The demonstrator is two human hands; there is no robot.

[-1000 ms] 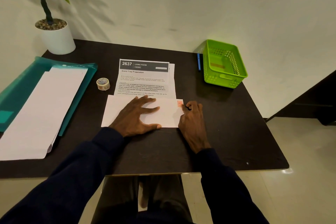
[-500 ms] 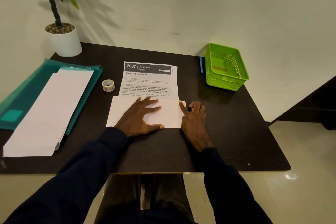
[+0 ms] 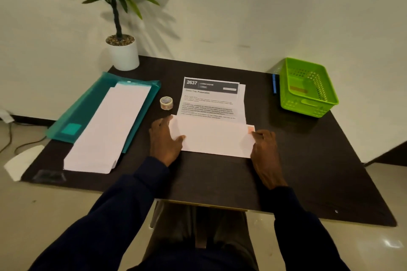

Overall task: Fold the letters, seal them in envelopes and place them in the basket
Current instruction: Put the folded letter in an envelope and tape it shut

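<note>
Envelope point(image 3: 214, 138): one flat white paper rectangle with a small red stamp at its right corner, lying on the dark matte worktop point(image 3: 308, 171), overlapping the lower edge of the printed letter point(image 3: 210, 100). Left hand point(image 3: 164, 141) grips its left end, thumb on top, fingers under the edge. Right hand point(image 3: 264, 149) rests flat at its right end, fingers apart. One perforated green plastic basket point(image 3: 308, 88) sits at the far right. One tape roll point(image 3: 166, 102), one teal folder point(image 3: 88, 112) under white sheets point(image 3: 110, 130).
</note>
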